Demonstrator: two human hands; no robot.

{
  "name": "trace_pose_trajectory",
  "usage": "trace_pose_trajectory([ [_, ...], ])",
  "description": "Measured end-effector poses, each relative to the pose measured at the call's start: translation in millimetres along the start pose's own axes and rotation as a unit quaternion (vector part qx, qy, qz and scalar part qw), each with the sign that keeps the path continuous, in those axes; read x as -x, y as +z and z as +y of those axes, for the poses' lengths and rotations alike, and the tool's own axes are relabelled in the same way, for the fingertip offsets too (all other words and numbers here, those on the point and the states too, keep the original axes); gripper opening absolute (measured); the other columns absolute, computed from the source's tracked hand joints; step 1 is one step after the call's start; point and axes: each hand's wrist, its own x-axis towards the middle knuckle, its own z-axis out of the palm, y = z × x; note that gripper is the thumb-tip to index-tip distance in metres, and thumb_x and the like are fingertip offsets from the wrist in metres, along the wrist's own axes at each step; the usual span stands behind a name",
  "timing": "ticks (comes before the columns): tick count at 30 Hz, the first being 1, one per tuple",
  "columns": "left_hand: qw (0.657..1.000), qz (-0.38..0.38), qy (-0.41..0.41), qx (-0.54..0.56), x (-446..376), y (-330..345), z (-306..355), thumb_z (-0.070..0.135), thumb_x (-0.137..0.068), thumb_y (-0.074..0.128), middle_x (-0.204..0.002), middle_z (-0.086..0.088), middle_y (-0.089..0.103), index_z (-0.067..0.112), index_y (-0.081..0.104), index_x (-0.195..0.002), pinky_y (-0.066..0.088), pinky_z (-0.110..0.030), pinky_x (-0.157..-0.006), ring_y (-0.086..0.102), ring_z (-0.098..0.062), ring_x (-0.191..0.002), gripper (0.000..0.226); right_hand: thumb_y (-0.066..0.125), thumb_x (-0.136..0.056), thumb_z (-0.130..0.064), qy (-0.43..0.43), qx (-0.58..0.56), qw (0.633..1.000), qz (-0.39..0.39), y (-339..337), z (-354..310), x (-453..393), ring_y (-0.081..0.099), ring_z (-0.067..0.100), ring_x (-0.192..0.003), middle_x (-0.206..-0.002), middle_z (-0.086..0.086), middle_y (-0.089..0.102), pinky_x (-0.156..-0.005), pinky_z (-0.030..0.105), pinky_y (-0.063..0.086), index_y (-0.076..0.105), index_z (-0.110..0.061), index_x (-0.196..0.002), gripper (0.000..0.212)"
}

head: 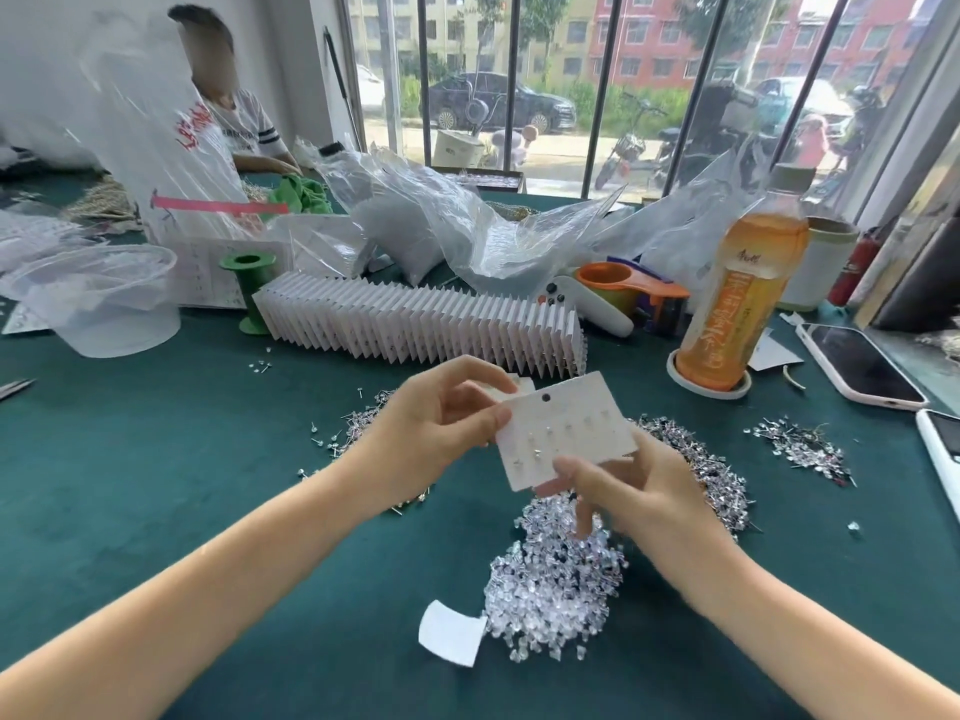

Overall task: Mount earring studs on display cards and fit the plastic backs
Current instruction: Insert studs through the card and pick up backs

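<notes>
The display card (566,431) is being pinched at its lower edge by the fingers (571,467) of the right hand (628,491), thumb on the face and the others curled behind; whether a plastic back is also being held there cannot be told. Its upper left corner is being pinched by the thumb and curled fingers of the left hand (441,423). The card is being held above the table (156,459), tilted, its long axis running from lower left to upper right, with a row of studs (561,433) showing along that axis. Directly below the right hand, toward the near edge of the table, the heap of clear plastic backs (550,589) is lying, so the right hand is judged the nearer for the next pick. Loose studs (717,475) are being left piled just right of the card. Both forearms are being held raised from the near edge, converging on the card.
</notes>
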Motion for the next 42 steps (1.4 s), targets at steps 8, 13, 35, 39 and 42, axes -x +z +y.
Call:
trace_pose_trajectory([
  [8, 0.961, -0.003, 0.048, -0.272, 13.3, 9.1, -3.0, 0.068, -0.067, 0.059, -0.126, 0.025, 0.047, 0.043, 0.045, -0.126, 0.044, -0.015, -0.088, 0.049, 0.008, -0.107, 0.066, 0.065, -0.085, -0.02, 0.125, -0.09, 0.986, 0.062, -9.6, 6.3, -11.0, 0.041, 0.008, -0.035, -0.07, 0.003, 0.072, -0.033, 0.013, 0.024, 0.059, -0.007, -0.089, 0.015],
  [13, 0.94, 0.012, 0.104, -0.324, 13.4, 12.5, -4.4, 0.049, -0.074, 0.071, -0.134, 0.018, 0.046, 0.031, 0.044, -0.136, 0.037, -0.017, -0.097, 0.045, 0.0, -0.117, 0.071, 0.071, -0.068, -0.03, 0.132, -0.143, 0.981, 0.011, -3.1, 3.7, -14.8, 0.045, 0.009, -0.034, -0.077, 0.009, 0.072, -0.03, 0.012, 0.025, 0.058, -0.008, -0.09, 0.034],
  [35, 0.93, 0.037, 0.057, -0.362, 8.2, 5.0, -18.4, 0.041, -0.073, 0.076, -0.13, 0.009, 0.044, 0.019, 0.037, -0.143, 0.016, 0.003, -0.092, 0.033, 0.004, -0.112, 0.083, 0.063, -0.078, -0.061, -0.057, 0.537, 0.841, 0.039, -13.5, 10.0, -21.3, 0.045, 0.004, -0.084, -0.082, -0.019, 0.054, -0.059, 0.022, 0.028, 0.062, -0.041, -0.068, 0.023],
  [39, 0.922, 0.032, 0.073, -0.38, 9.3, 5.8, -18.7, 0.039, -0.074, 0.077, -0.127, 0.011, 0.043, 0.021, 0.037, -0.143, 0.01, 0.009, -0.09, 0.027, 0.01, -0.105, 0.082, 0.064, -0.079, -0.059, -0.05, 0.542, 0.837, 0.049, -9.0, 9.0, -24.0, 0.048, 0.006, -0.085, -0.077, -0.019, 0.052, -0.063, 0.026, 0.032, 0.06, -0.039, -0.066, 0.025],
  [42, 0.919, 0.024, 0.075, -0.387, 10.5, 7.0, -18.0, 0.039, -0.074, 0.076, -0.135, 0.005, 0.044, 0.016, 0.037, -0.143, 0.013, 0.003, -0.094, 0.03, 0.005, -0.111, 0.083, 0.063, -0.083, -0.054, -0.042, 0.532, 0.845, 0.046, -9.6, 9.3, -24.4, 0.051, 0.007, -0.087, -0.083, -0.017, 0.056, -0.065, 0.027, 0.034, 0.061, -0.039, -0.068, 0.021],
])
